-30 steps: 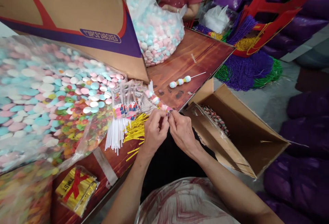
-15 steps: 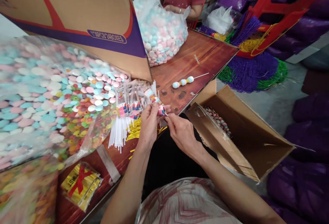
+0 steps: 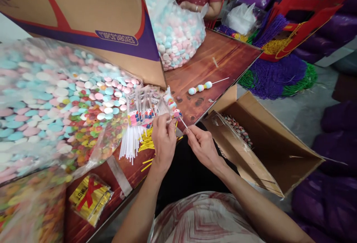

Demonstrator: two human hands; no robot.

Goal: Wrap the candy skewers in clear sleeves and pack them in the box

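My right hand (image 3: pixel 203 144) pinches the white stick of a wrapped candy skewer (image 3: pixel 172 106). Its pastel marshmallows, in a printed clear sleeve, point away from me over the table edge. Close beside the skewer's lower end, my left hand (image 3: pixel 164 133) has its fingertips closed on a thin gold twist tie (image 3: pixel 176 125). Printed clear sleeves (image 3: pixel 143 105) lie just beyond my left hand. White sticks (image 3: pixel 130 142) and loose gold ties (image 3: pixel 146 140) spread to its left. An unwrapped skewer (image 3: pixel 200 88) rests on the table farther off.
Pastel marshmallows (image 3: pixel 30 116) and gummy rings (image 3: pixel 86 131) cover the left side, before a large carton (image 3: pixel 83 12). A packet of gold ties (image 3: pixel 90 200) lies near the edge. An open carton (image 3: pixel 267 153) with skewers stands right. Across the table, a person sits behind a marshmallow bag (image 3: pixel 178 34).
My left hand has let go of the wrapped skewer and now pinches a gold tie. My right hand holds the skewer out by its stick, which shows more.
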